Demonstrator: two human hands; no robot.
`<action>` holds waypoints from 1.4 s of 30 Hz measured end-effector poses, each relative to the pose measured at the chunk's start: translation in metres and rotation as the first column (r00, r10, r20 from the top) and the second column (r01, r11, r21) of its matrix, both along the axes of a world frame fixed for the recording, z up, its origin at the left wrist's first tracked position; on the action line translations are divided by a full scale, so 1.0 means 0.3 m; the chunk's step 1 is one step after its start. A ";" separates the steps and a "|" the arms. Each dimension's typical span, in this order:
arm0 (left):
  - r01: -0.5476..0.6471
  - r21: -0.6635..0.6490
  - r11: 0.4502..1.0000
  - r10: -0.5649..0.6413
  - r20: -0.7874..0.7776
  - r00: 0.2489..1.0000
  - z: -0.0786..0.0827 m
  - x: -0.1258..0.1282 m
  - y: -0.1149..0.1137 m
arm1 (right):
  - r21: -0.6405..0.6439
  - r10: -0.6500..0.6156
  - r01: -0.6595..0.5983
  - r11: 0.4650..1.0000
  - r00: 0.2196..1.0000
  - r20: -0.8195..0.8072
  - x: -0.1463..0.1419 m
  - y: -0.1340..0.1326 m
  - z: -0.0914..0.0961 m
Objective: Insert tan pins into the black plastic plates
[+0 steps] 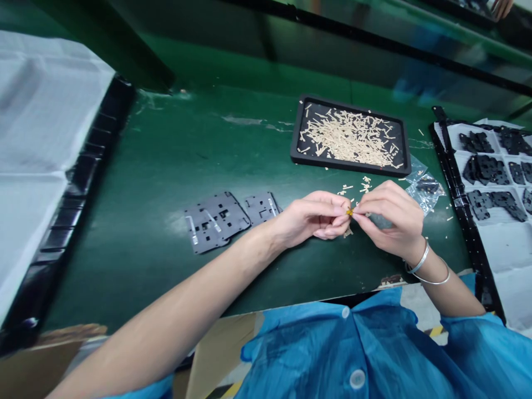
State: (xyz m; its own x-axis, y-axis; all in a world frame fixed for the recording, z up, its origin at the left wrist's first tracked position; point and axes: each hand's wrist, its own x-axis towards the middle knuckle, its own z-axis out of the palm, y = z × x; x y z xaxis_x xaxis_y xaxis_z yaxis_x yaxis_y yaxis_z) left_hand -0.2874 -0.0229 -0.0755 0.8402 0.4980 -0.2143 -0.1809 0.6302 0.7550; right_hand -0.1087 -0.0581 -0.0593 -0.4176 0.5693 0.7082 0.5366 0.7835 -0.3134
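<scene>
My left hand (318, 219) and my right hand (390, 216) meet over the green table (166, 160), fingertips pinched together. Between them is a tiny yellow-amber piece (349, 212), too small to identify; both hands grip it. Left of my left hand lie flat dark grey plates (220, 219) with square cut-outs and light strips, partly overlapping. Another such plate (261, 206) is partly hidden behind my left wrist. Small cream strips (366, 184) are scattered on the table just beyond my fingers.
A black tray (296, 138) with a heap of cream strips stands beyond my hands. Clear plastic bags (426, 188) lie right of it. At the far right, a white divided tray (474, 244) holds black parts. A black-edged white-lined tray (37, 127) is at the left.
</scene>
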 end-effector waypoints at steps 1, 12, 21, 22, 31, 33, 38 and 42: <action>-0.007 0.006 1.000 0.007 -0.005 1.000 0.001 0.001 -0.001 | -0.026 -0.012 0.012 1.000 1.000 -0.013 -0.001 -0.003 0.000; -0.291 0.206 0.934 0.308 -0.053 0.950 -0.019 0.017 -0.012 | -0.847 -0.333 -0.350 0.400 0.805 -0.490 -0.009 0.016 0.004; -0.222 0.143 0.965 0.225 -0.006 0.974 -0.023 0.027 -0.012 | -0.809 -0.322 -0.558 0.185 0.743 -0.586 0.010 0.014 -0.016; -0.211 0.151 0.966 0.215 -0.014 0.976 -0.023 0.031 -0.011 | -0.810 -0.319 -0.558 0.181 0.746 -0.585 0.010 0.015 -0.018; 0.188 0.831 0.523 0.619 -0.522 0.586 0.138 -0.128 -0.017 | -0.781 -0.381 -0.537 0.317 0.683 -0.624 0.035 0.038 -0.038; 0.480 0.792 0.378 0.711 -0.580 0.397 0.154 -0.182 -0.040 | -0.777 -0.378 -0.545 0.315 0.679 -0.629 0.037 0.039 -0.040; 0.766 0.571 0.295 0.719 -0.661 0.216 0.100 -0.234 -0.083 | -0.771 -0.354 -0.571 0.281 0.685 -0.636 0.033 0.035 -0.036; 0.741 0.596 0.310 0.701 -0.670 0.245 0.097 -0.243 -0.082 | -0.765 -0.325 -0.586 0.266 0.693 -0.644 0.033 0.033 -0.035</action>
State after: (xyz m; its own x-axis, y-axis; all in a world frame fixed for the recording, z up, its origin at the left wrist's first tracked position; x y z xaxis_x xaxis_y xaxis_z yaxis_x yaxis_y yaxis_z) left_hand -0.3602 -0.0477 -0.0465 0.4411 0.8810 -0.1713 0.8946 -0.4164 0.1620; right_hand -0.0988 -0.0482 -0.0699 -0.3254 0.9300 -0.1711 -0.2189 -0.2501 -0.9432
